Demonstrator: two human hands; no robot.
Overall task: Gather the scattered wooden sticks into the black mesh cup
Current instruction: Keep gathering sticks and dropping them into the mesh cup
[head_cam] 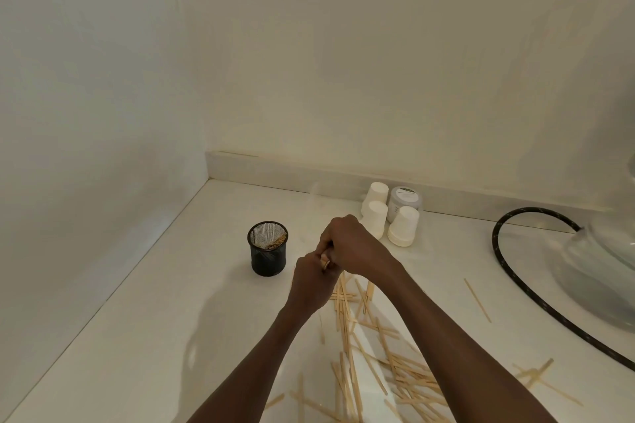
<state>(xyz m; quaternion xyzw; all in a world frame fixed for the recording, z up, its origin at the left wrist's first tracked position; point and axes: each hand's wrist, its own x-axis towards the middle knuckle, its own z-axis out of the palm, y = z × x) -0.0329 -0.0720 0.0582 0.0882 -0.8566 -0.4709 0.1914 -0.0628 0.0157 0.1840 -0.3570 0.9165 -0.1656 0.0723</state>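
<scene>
The black mesh cup (268,248) stands upright on the white counter, with several wooden sticks inside it. Just to its right, my left hand (311,282) and my right hand (350,244) meet above the counter. Both grip a bundle of sticks (324,262), of which only the top ends show between the fingers. Many wooden sticks (388,354) lie scattered on the counter beneath and between my forearms. A single stick (477,300) lies apart to the right.
Three upturned white paper cups (403,227) and a grey-lidded jar (405,201) stand by the back ledge. A black hose (508,271) curves along a glass basin (601,278) at right. Walls close off the left side and the back.
</scene>
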